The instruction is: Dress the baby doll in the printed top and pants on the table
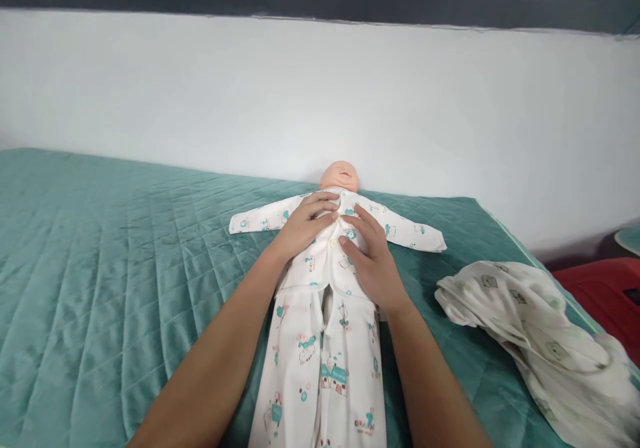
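Note:
A baby doll (340,176) lies on its back on the bed, its head by the wall. It wears a white printed top (313,271) with long sleeves stretched out to both sides, and matching printed trousers (305,361). On the chest, left of the front opening, my left hand (307,225) lies flat with its fingers stretched. My right hand (371,255) rests on the other side of the opening, fingers apart. A pale button (334,242) shows between the hands. The fingertips of both hands come close together near the upper chest.
The bed has a green quilted cover (110,288). A crumpled white cloth with small square prints (530,321) lies to the right near the bed's edge. Beyond that edge is a red object (605,288). A white wall (200,88) stands behind the bed.

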The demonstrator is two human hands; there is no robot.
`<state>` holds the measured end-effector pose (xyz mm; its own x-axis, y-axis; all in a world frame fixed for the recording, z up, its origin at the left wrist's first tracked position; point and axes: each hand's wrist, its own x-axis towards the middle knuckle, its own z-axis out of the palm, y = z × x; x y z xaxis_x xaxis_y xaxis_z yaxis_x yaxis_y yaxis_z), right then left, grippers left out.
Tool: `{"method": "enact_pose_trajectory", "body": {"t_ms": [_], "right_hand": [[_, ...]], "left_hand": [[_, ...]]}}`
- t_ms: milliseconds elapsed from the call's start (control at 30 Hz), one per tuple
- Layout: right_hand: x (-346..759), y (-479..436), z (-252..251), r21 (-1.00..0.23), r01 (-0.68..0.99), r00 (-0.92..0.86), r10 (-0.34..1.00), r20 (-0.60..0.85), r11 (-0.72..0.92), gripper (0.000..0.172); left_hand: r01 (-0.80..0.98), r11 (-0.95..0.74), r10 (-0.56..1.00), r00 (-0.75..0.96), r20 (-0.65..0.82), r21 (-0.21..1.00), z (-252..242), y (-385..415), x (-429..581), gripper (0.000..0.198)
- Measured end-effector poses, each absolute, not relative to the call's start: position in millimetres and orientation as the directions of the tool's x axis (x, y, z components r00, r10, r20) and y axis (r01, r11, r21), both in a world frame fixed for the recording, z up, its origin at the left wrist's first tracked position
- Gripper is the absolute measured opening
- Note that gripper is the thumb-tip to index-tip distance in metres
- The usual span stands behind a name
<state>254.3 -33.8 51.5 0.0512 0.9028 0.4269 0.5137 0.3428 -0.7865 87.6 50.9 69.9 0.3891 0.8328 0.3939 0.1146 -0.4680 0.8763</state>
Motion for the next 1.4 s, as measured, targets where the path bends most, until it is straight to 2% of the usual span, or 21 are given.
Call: {"method": "enact_pose_trajectory", "body": {"t_ms": [400,633,800,1067,1200,1400], "right_hand": [[253.1,-35.1,50.2,-0.754,0.547,0.028,0.892,0.451,0.364,0.036],[251.7,-33.7,47.2,-0.776,0.506,0.077,0.877,0.475,0.376,0.033],[249.6,-35.6,49.5,-0.806,0.46,0.117,0.875,0.47,0.372,0.026],[249.4,-35.1,52.1,-0.911,0.243,0.255,0.885,0.39,0.332,0.011],[254.3,-33.0,50.9,-0.906,0.241,0.222,0.889,0.401,0.348,0.011],[256.4,-33.3,52.2,-0.879,0.28,0.143,0.889,0.435,0.385,0.013]], "left_hand": [[0.153,-0.534,0.81,0.376,0.451,0.832,68.6,53.3,88.8,0.006],[0.306,-0.695,0.719,0.318,0.618,0.651,68.6,48.4,96.0,0.007],[0.317,-0.762,0.648,0.378,0.661,0.565,72.0,45.3,95.8,0.013],[0.295,-0.651,0.751,0.384,0.538,0.699,77.8,35.1,94.9,0.02],[0.291,-0.546,0.827,0.335,0.451,0.785,75.4,20.5,92.2,0.025],[0.263,-0.522,0.826,0.392,0.405,0.811,65.6,-3.1,73.9,0.021]]}}
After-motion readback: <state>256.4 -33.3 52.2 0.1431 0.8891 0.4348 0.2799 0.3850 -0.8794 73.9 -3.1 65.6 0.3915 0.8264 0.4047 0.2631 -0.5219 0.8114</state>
